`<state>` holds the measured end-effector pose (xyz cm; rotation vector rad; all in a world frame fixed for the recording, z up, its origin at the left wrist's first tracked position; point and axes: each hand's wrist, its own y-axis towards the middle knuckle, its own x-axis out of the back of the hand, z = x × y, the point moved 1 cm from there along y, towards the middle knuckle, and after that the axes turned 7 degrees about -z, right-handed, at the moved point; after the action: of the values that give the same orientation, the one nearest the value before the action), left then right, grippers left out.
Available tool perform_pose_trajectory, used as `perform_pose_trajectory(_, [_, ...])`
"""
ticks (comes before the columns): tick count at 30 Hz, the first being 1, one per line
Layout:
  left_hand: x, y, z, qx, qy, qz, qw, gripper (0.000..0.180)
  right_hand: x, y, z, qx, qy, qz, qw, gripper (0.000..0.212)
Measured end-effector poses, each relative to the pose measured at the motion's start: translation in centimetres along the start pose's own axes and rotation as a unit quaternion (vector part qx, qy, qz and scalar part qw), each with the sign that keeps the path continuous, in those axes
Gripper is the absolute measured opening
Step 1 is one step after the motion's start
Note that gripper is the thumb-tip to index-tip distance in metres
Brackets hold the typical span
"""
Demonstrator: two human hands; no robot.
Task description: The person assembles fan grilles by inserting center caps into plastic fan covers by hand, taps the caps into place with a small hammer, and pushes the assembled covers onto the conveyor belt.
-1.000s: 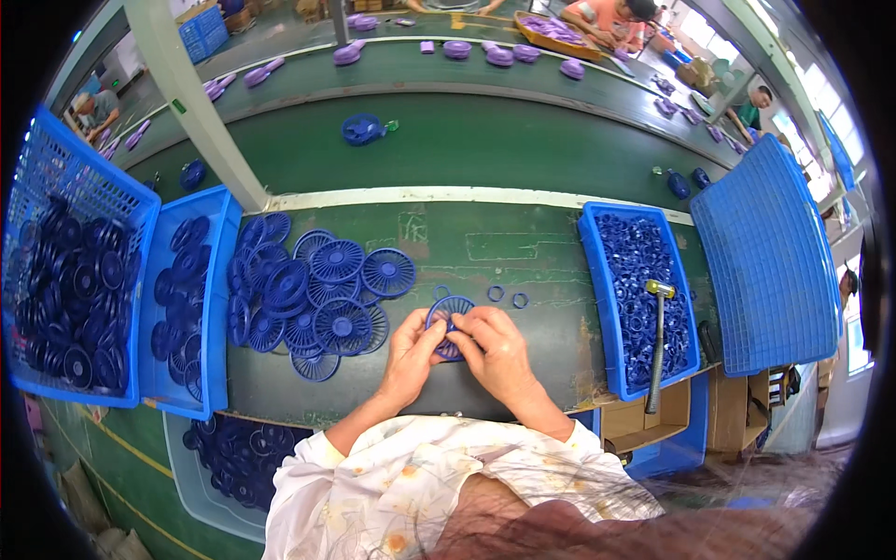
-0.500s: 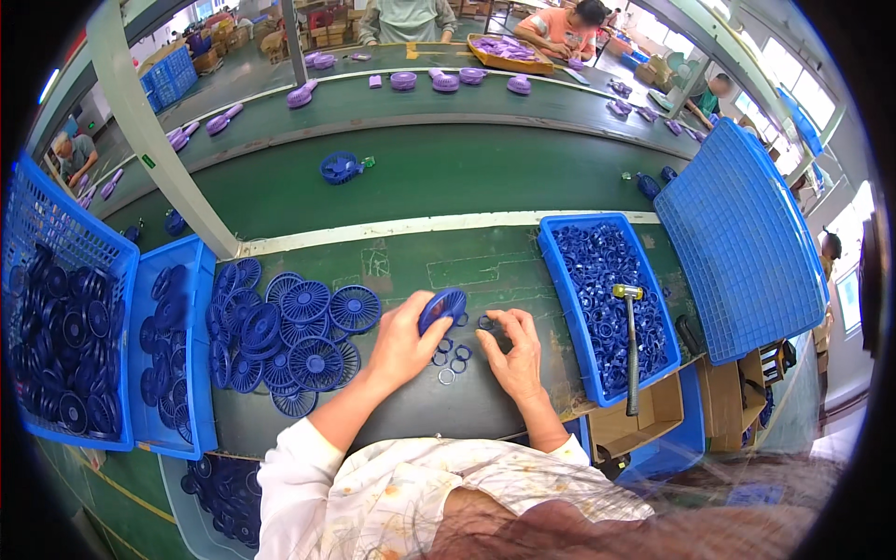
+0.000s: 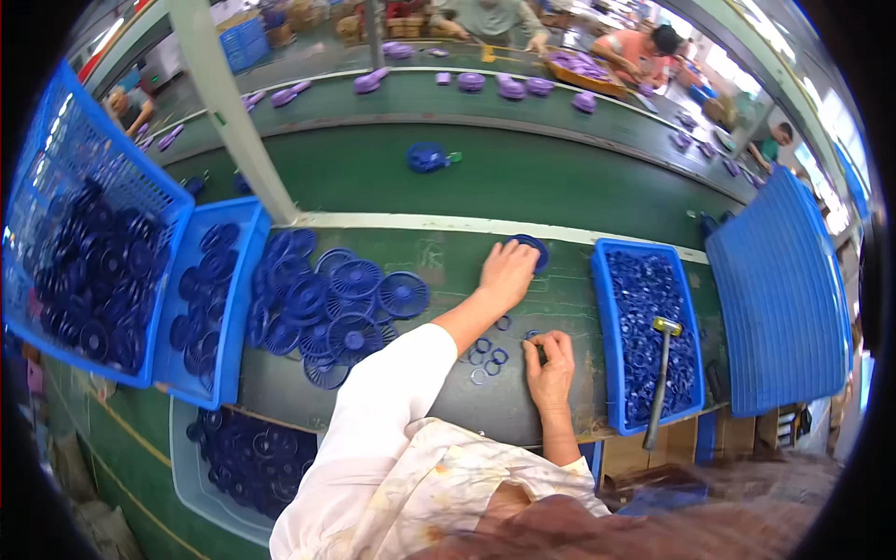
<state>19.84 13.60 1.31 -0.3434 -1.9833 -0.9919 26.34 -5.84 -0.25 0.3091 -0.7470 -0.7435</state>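
My left hand [image 3: 507, 275] is stretched toward the far side of the bench, its fingers closed on the edge of a round dark-blue fan grille [image 3: 534, 252]. Nearer to me, my right hand [image 3: 551, 370] pinches a small blue ring [image 3: 533, 334] between thumb and fingertips. Just left of it several loose rings [image 3: 480, 357] lie on the dark mat. A spread heap of blue fan grilles [image 3: 355, 280] covers the bench further left, partly overlapping one another.
At right, a blue tray [image 3: 611, 373] is full of small blue rings, with a hammer [image 3: 665, 359] across it. Blue crates [image 3: 177, 359] of grilles stand at left. Beyond the bench's white edge, a green conveyor [image 3: 345, 177] carries a blue fan [image 3: 427, 157]. People work opposite.
My left hand has carried the grille forward, away from my right hand, to the far part of the bench. My right hand remains near the loose rings. The whole view has shifted.
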Motion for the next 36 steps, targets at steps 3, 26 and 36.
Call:
perform_pose_trajectory(3, [1.6,-1.5,1.4,-0.017,-0.028,-0.032,0.999,0.034,-0.6,-0.1,1.0,0.042,0.006,-0.002,0.999,0.011])
perform_pose_trajectory(26, [8.6,-8.8,19.7,0.077,0.133,0.329,0.932,0.135,-0.1,-1.0,-1.6,-0.042,0.133,-0.053,0.989,0.013])
perform_pose_trajectory(36, [19.3,-8.9,5.4,0.108,-0.035,0.091,0.989,0.027,0.3,-0.2,-2.3,-0.196,0.335,-0.08,0.918,0.031])
